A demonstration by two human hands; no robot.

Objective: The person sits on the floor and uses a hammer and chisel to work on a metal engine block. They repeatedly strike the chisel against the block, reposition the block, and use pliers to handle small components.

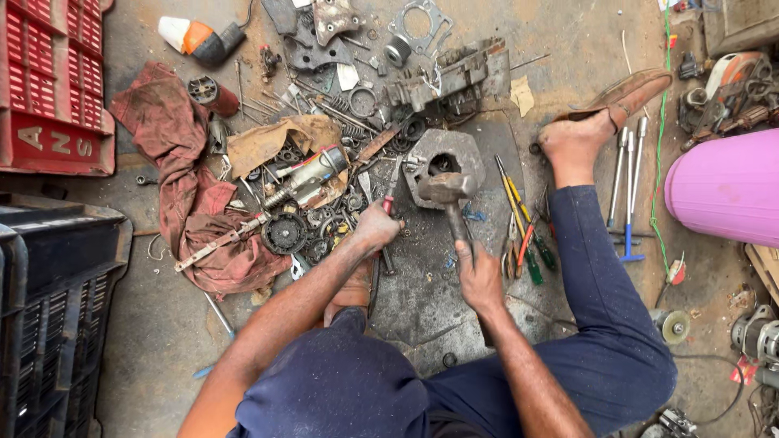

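Note:
My right hand (479, 276) grips the handle of a hammer (448, 191), whose rusty head hovers over a grey metal housing (442, 150) on the floor. My left hand (375, 227) is closed on a long thin tool with a red handle (389, 204), its shaft pointing up toward the housing. Both hands sit low in the middle of the view, close together, above a dark metal plate (422, 284) I sit at.
Scattered parts, springs and gears (308, 219) lie left beside a red rag (182, 186). Screwdrivers (523, 235) and wrenches (629, 174) lie right by my bare foot (572, 142). A red crate (49, 81), black crate (49, 308) and pink drum (726, 186) stand at the edges.

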